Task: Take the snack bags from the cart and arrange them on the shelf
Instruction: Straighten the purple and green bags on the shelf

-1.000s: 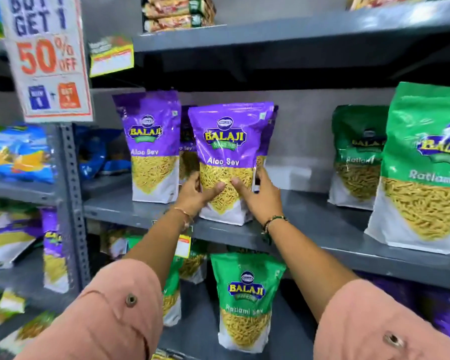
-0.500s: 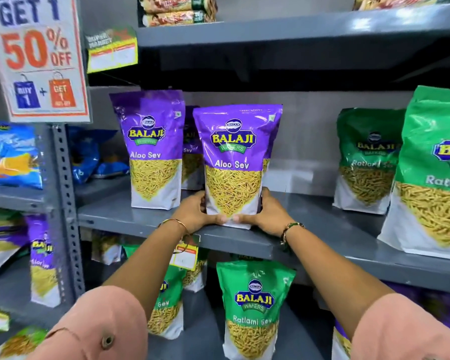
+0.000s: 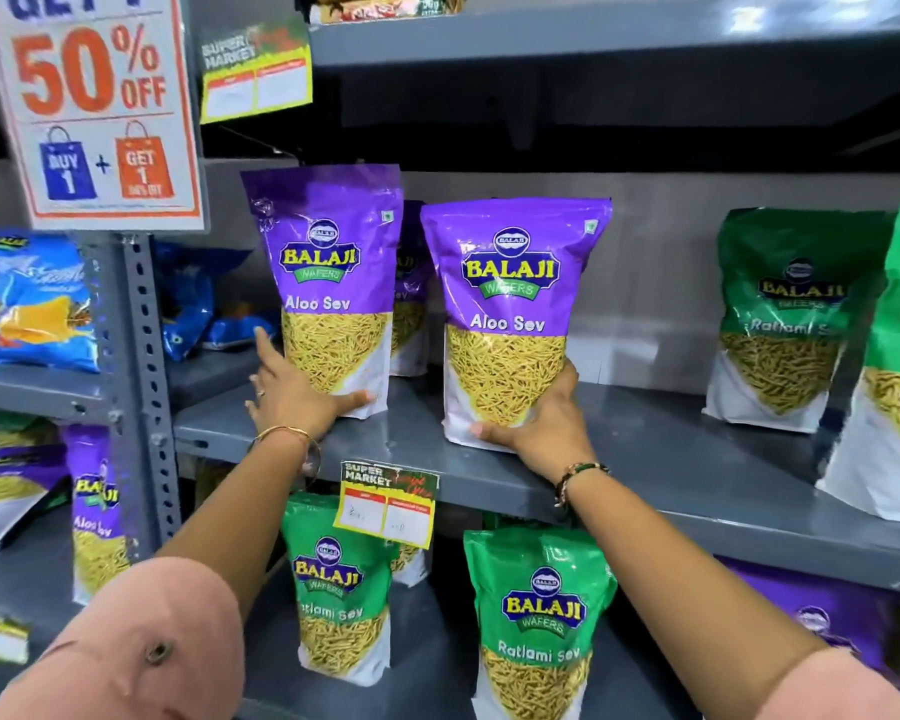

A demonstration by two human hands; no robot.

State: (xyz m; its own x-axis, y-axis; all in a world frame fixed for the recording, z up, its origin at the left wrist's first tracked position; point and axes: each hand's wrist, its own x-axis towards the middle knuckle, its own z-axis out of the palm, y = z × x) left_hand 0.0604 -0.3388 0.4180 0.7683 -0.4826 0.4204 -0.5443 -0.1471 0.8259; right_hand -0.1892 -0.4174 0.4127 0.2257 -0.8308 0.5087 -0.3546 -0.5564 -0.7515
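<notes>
Right hand (image 3: 539, 426) cupped around lower right corner of purple Aloo Sev bag (image 3: 510, 324), upright on grey shelf (image 3: 645, 459). Left hand (image 3: 294, 402) spread open against base of second Aloo Sev bag (image 3: 333, 288) just beside; not gripping.

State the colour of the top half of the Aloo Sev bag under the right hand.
Purple, seen in the head view on the Aloo Sev bag held by the right hand.
</notes>
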